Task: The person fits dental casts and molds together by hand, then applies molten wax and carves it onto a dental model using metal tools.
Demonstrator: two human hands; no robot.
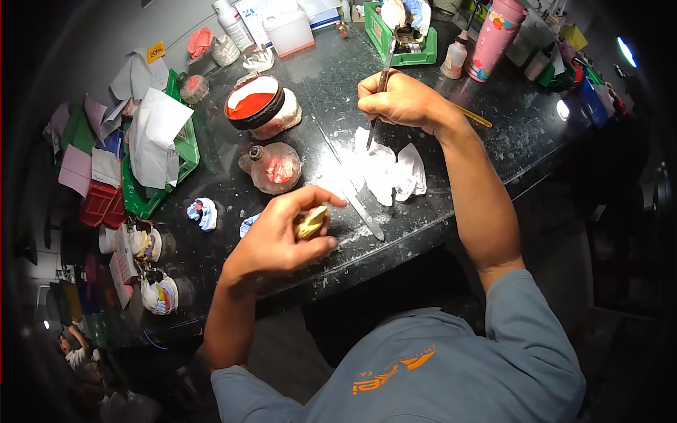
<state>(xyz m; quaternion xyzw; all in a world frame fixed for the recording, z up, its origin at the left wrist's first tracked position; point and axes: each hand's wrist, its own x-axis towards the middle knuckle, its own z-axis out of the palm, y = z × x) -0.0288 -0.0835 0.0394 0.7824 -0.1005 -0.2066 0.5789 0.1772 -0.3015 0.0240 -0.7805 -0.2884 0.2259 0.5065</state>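
My left hand (282, 229) is curled around a small yellowish piece (310, 222) near the table's front edge, its index finger stretched out. Between the fingers and thumb of my right hand (402, 102) is a thin dark tool (382, 83). The tool's lower tip meets a crumpled white tissue (381, 169) on the dark table. A long metal spatula (352, 194) lies between my two hands. Beyond my left hand stands a round glass bottle (276, 168) with reddish contents, and behind it an open jar (252, 100) with a red-orange inside.
Green trays with papers (156, 134) stand at the left, beside dental models (159, 292). A pink tumbler (496, 39), a small dropper bottle (455, 56) and a green basket (423, 55) stand at the back. A yellow stick (474, 116) lies behind my right wrist.
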